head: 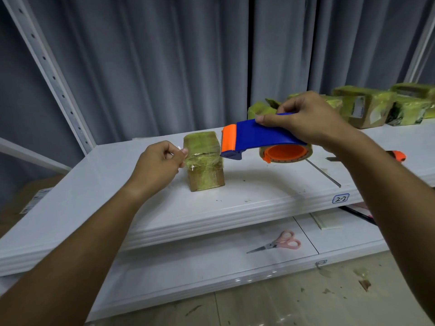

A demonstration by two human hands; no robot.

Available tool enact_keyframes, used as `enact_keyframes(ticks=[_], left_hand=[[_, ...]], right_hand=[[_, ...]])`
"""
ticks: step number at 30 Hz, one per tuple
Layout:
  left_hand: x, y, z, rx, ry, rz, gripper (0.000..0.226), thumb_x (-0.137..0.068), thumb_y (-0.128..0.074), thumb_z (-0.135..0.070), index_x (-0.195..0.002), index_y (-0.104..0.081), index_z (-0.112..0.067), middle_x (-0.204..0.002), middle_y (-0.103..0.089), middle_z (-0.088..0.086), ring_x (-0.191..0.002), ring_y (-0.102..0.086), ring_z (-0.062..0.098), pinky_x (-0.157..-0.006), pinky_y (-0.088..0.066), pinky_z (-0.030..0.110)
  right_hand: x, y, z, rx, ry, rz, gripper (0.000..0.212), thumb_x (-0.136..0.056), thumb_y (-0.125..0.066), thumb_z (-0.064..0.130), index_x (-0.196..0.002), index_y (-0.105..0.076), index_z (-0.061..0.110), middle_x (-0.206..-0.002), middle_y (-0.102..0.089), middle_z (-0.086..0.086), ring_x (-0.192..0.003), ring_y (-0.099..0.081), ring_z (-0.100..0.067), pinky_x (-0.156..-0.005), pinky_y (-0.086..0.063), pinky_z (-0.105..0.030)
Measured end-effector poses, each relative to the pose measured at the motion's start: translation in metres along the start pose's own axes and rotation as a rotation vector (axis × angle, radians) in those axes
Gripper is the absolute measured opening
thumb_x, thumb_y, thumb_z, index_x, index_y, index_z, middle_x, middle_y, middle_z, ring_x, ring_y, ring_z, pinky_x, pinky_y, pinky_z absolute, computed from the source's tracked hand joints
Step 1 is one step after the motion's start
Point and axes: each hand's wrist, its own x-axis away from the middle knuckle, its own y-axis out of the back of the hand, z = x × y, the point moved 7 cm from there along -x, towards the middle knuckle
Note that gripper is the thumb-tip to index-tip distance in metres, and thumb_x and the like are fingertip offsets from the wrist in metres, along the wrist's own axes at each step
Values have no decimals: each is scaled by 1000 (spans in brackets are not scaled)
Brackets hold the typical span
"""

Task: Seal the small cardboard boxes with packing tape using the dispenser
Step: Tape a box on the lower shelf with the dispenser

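Observation:
A small cardboard box (205, 170), heavily wrapped in yellowish clear tape, stands upright on the white shelf (141, 203). My left hand (158, 165) pinches the free end of the tape against the box's left side. A strip of tape (202, 158) runs across the box front to the dispenser. My right hand (306, 118) grips the blue and orange tape dispenser (263, 137) from above, holding it in the air just right of the box, its toothed blade near the box's upper right edge.
Several taped boxes (367, 107) sit along the shelf's back right. An orange-tipped tool (399, 156) lies behind my right forearm. Pink-handled scissors (280, 242) lie on the lower shelf. A white upright post (49, 74) rises at left, before grey curtains.

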Motion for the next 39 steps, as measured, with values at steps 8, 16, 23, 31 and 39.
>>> enact_keyframes(ticks=[8, 16, 23, 31, 39], left_hand=[[-6, -5, 4, -40, 60, 41, 34, -98, -59, -40, -81, -64, -10, -74, -68, -2, -70, -65, 13, -60, -40, 26], [-15, -17, 19, 43, 242, 161, 31, -96, -60, -34, -78, -61, -10, -80, -65, 2, -73, -66, 19, -62, -41, 30], [-15, -14, 21, 18, 171, 33, 26, -93, -68, -33, -104, -47, -22, -115, -50, 1, -103, -56, 24, -80, -44, 33], [8, -20, -12, -87, -534, -7, 27, -101, -55, -8, -118, -73, -18, -120, -71, -9, -116, -62, 2, -103, -47, 22], [7, -23, -1, 53, -517, -23, 29, -93, -69, -20, -121, -73, -14, -123, -70, -8, -121, -61, 2, -106, -44, 20]], right_hand=[[-4, -4, -8, 7, -20, -7, 55, -65, -65, 76, -74, -72, 22, -72, -69, 8, -74, -67, -18, -60, -49, -28], [-7, -15, -24, 4, -45, 17, 50, -74, -71, 67, -78, -75, 17, -66, -70, 11, -72, -67, -15, -55, -45, -22], [-11, -22, -29, 32, -53, 16, 51, -77, -71, 66, -77, -74, 15, -67, -69, 14, -72, -66, -5, -50, -42, -17], [-10, -21, -30, 22, -56, 27, 48, -78, -70, 64, -80, -74, 16, -67, -70, 9, -73, -67, -15, -56, -46, -22], [-10, -23, -34, -41, -70, 35, 46, -78, -71, 61, -75, -73, 15, -69, -70, 4, -74, -66, -16, -64, -50, -29]])
